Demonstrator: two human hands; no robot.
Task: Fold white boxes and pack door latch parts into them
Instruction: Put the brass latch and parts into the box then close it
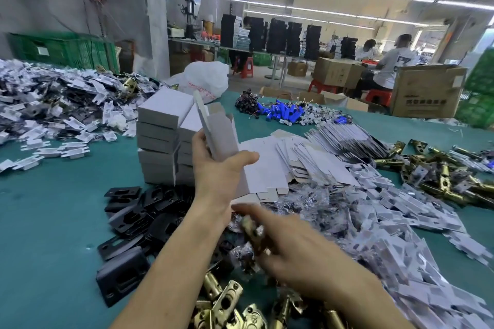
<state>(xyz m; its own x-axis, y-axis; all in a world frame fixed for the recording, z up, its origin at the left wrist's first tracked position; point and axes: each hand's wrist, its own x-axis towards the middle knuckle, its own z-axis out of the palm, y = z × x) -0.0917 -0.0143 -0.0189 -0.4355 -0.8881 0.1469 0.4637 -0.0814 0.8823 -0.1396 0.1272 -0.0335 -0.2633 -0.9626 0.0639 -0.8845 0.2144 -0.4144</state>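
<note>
My left hand point(217, 168) grips an open white box point(217, 133), held upright above the table with its top flaps raised. Below it, my right hand point(294, 251) is blurred and holds a brass door latch point(254, 235) together with a small clear bag of parts. Behind the box rises a stack of folded white boxes point(160, 139). Flat unfolded box blanks point(307, 160) lie fanned out to the right. More brass latches point(227, 304) are heaped at the near edge, and black strike plates point(133, 219) lie to the left.
White plastic pieces are piled at far left point(53, 104) and right point(401, 235). More brass latches point(441, 173) lie far right, blue batteries point(283, 112) at the back. Green table cloth point(53, 222) shows at left. People sit at benches among cardboard cartons point(427, 91) beyond.
</note>
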